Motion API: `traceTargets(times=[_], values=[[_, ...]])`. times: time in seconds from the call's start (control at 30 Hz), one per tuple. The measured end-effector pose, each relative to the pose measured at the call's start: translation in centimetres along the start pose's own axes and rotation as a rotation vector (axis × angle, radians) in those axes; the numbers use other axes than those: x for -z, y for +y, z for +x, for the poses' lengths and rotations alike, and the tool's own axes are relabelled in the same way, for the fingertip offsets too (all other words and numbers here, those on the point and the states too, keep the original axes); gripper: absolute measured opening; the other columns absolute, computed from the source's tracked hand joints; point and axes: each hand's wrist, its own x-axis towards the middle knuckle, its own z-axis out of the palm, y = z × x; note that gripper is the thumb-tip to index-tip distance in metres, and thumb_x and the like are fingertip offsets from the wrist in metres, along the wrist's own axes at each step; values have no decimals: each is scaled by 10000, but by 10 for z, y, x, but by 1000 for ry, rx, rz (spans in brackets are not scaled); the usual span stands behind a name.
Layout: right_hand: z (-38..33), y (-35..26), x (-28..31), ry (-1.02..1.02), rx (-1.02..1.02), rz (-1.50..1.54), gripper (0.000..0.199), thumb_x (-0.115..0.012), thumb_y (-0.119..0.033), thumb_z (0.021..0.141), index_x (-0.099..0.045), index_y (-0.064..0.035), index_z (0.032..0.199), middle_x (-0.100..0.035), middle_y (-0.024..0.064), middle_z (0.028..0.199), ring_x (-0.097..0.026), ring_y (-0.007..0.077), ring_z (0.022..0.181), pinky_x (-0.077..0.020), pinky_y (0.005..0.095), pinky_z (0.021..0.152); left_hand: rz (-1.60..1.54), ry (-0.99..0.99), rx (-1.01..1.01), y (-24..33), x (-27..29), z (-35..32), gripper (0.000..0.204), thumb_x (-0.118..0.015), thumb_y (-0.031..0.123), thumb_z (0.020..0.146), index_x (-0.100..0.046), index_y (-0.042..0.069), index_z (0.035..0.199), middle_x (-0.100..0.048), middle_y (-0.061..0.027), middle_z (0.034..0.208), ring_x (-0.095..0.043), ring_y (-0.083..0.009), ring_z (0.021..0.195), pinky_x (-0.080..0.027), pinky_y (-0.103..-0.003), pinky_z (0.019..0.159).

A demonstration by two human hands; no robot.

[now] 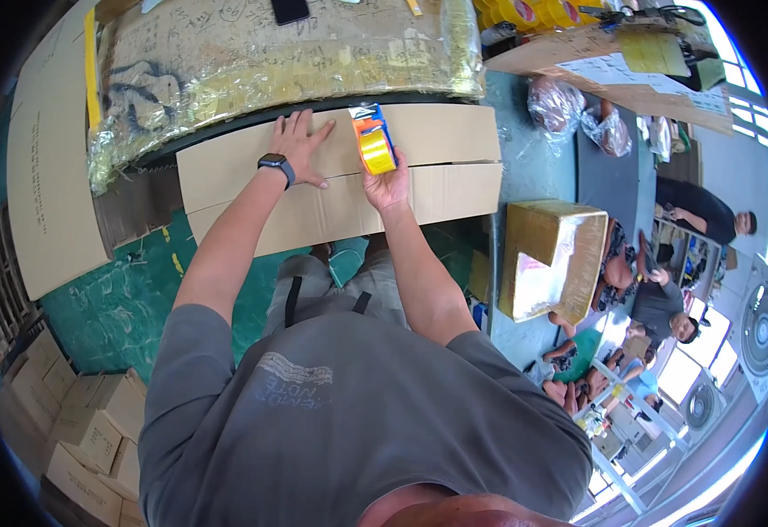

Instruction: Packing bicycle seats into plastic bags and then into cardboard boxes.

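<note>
The dispenser (374, 146) is sitting over the carton (436, 136), its long axis pointing away from me, crosswise to the seam (454, 164). My right fingers (371, 184) are holding its near end, curled close around it, while my left fingers (291, 126) are resting flat and spread on the carton to its left, gripping nothing.

A long, plain tan cardboard carton (335, 198). Lies crosswise, stretched left to right. Shows two long flaps folded over, meeting at a lengthwise seam, with a narrow dark gap toward the right end. Bears the spread left hand (298, 147) on the far flap. A tape dispenser (375, 151) with blue frame, orange part and yellow roll. Sits gripped in the right hand (385, 186), slightly tilted, pointing away, over the far flap.
</note>
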Motion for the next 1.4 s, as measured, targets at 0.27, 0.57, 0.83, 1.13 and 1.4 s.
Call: traceTargets(times=[0.27, 0.57, 0.83, 1.13, 1.4], values=[[38, 30, -126, 254, 477, -1493, 498, -648, -410, 1108, -714, -16, 1405, -788, 107, 1296, -745, 238, 1185, -586, 380, 1009, -124, 169, 101, 32, -35, -85, 1400, -1063, 532, 469, -451, 237, 1693, -379, -251, 1716, -306, -437, 1627, -177, -671, 1338], [157, 24, -128, 482, -825, -2407, 430, -738, -427, 935, -779, -57, 1151, -821, 107, 1031, -822, 275, 910, -679, 456, 758, -117, 99, 46, 71, -59, -132, 1545, -1057, 542, 500, -271, -11, 1709, -370, -191, 1726, -295, -362, 1639, -122, -609, 1378], [-80, 98, -76, 168, 645, -2730, 537, -703, -463, 1030, -762, -35, 1348, -703, 307, 866, -733, 482, 830, -575, 557, 740, -37, 94, 129, 19, -52, -85, 1522, -1056, 561, 510, -299, -7, 1702, -362, -187, 1740, -278, -361, 1653, -105, -616, 1378], [-183, 131, 71, 271, 247, -2620, 442, -757, -364, 978, -774, 5, 1221, -722, 336, 963, -722, 545, 926, -603, 576, 845, -115, 37, 72, -36, -28, -24, 1499, -1038, 542, 551, -266, -27, 1703, -300, -232, 1779, -215, -398, 1679, -81, -600, 1382], [-111, 110, 111, 281, -200, -2426, 589, -749, -543, 941, -825, -4, 1167, -770, 342, 1092, -755, 504, 1072, -599, 540, 987, -373, 305, 142, 28, -64, -46, 989, -803, 486, 906, -405, -30, 1649, -299, -222, 1793, -189, -364, 1702, -127, -595, 1376]])
